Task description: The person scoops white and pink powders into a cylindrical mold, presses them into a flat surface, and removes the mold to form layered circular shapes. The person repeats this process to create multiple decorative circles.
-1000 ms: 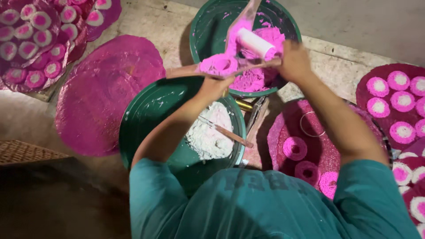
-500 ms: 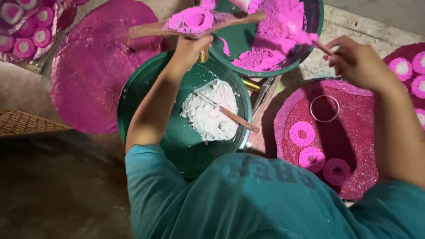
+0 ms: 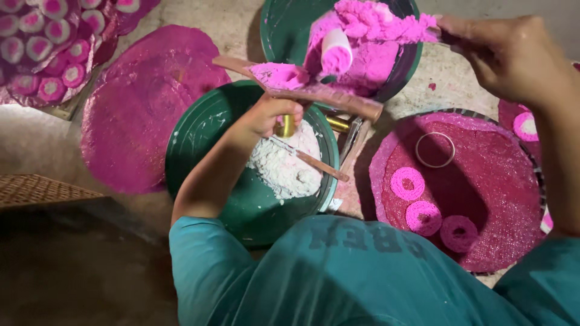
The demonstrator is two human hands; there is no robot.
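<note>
Pink powder (image 3: 279, 75) heaped on wooden paddle (image 3: 314, 92), left hand (image 3: 269, 115) fisted round brass mould (image 3: 285, 126) beneath, over near green basin (image 3: 199, 157); right hand (image 3: 513, 54) pinching loaded scraper (image 3: 386, 27) above far basin (image 3: 284, 24); best kept level, tipped slowly.

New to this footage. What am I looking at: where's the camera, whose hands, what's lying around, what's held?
No machine here: a person works with bare hands, filmed from one camera worn on the head, looking down. The left hand grips a brass mould topped by a wooden board carrying pink powder. The right hand holds a flat tool loaded with pink powder above a green bowl. A nearer green bowl holds white powder and a stick. At right, a pink tray carries pink rings and a metal ring.
</note>
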